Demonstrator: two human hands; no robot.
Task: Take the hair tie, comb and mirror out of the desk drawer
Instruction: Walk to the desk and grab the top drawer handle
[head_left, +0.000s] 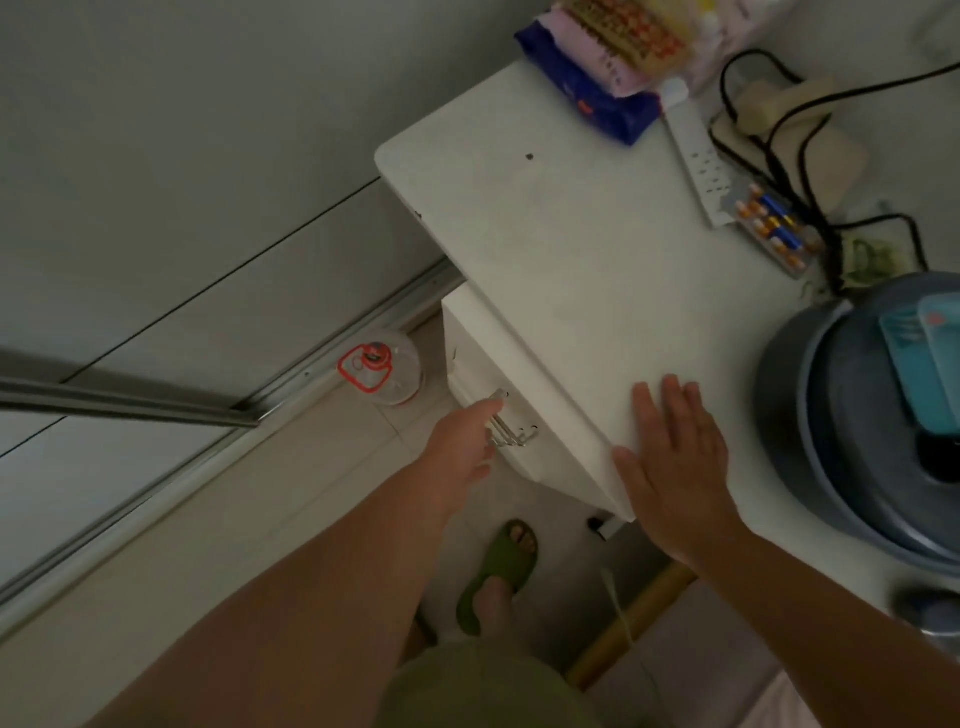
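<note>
Down at the front of the white counter (571, 270), the white drawer front (483, 379) sits shut under the edge, so whatever's inside it can't be seen at all. Left hand (460, 452) is reaching in at the thin metal wire handle (511, 423), fingers (485, 410) bunched together right at the bar. Honestly can't tell if they're hooked around it or just touching. Right hand (675, 467) is flat on the counter top near the front edge, palm down, fingers spread a bit, holding nothing. Just to its right sits a round blue-grey lidded pot (852, 447) with a teal plastic piece on top. Further back are a white power strip (698, 161), black cables and a blister pack of orange and blue capsules (774, 228). Green slipper (501, 571) on the floor below.
</note>
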